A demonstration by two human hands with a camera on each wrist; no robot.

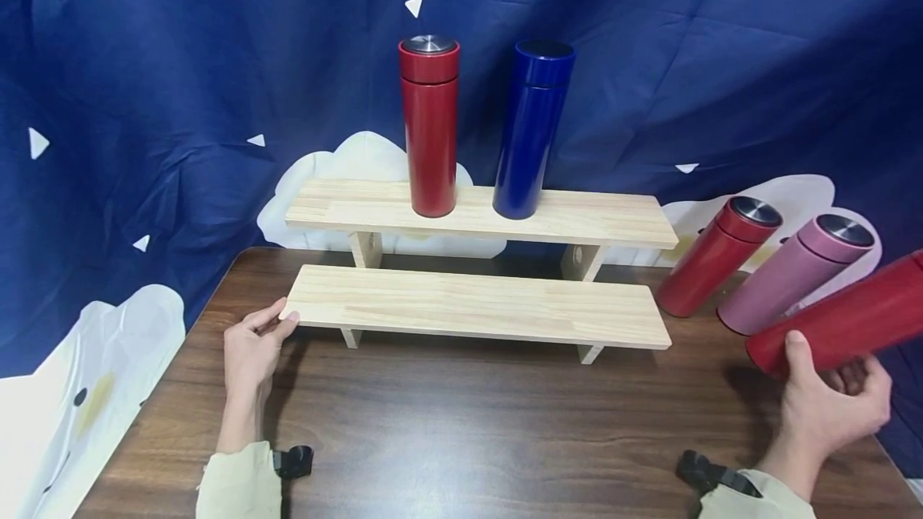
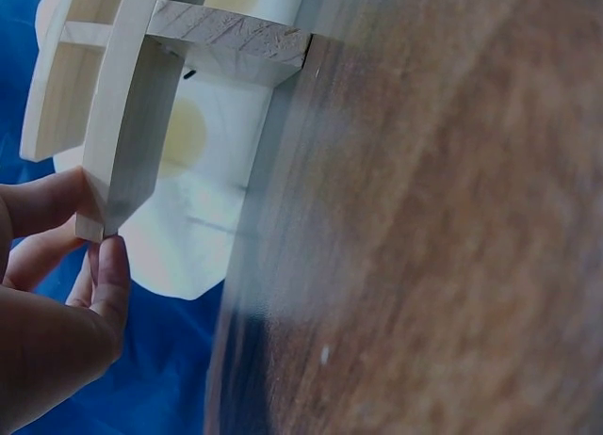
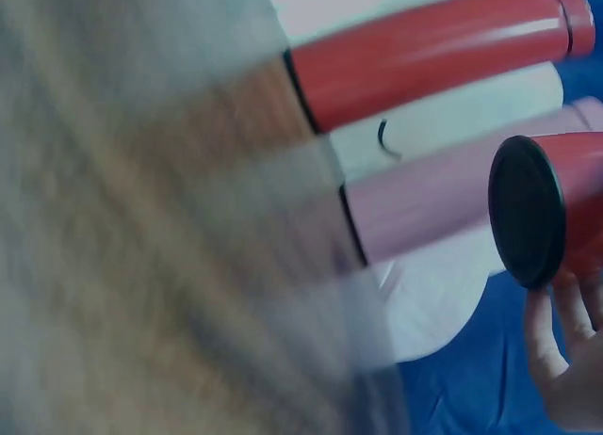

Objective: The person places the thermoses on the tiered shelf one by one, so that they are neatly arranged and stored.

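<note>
My left hand (image 1: 251,351) pinches the left front corner of the lower board of a two-tier wooden shelf (image 1: 476,304); thumb and fingertips meet around the board's end in the left wrist view. At the far right, my right hand (image 1: 829,411) grips a red thermos flask (image 1: 844,315) near its base. This flask is tilted, and its dark round bottom shows off the table in the right wrist view. Another red flask (image 1: 717,259) and a pink flask (image 1: 793,275) stand just left of it. On the upper tier a red flask (image 1: 433,142) and a blue flask (image 1: 531,138) stand upright.
The brown wooden table (image 1: 447,423) stretches in front of the shelf. A dark blue cloth (image 1: 180,62) with white cartoon shapes hangs behind and beside it. Dark straps (image 1: 292,461) sit at both wrists, over pale sleeves.
</note>
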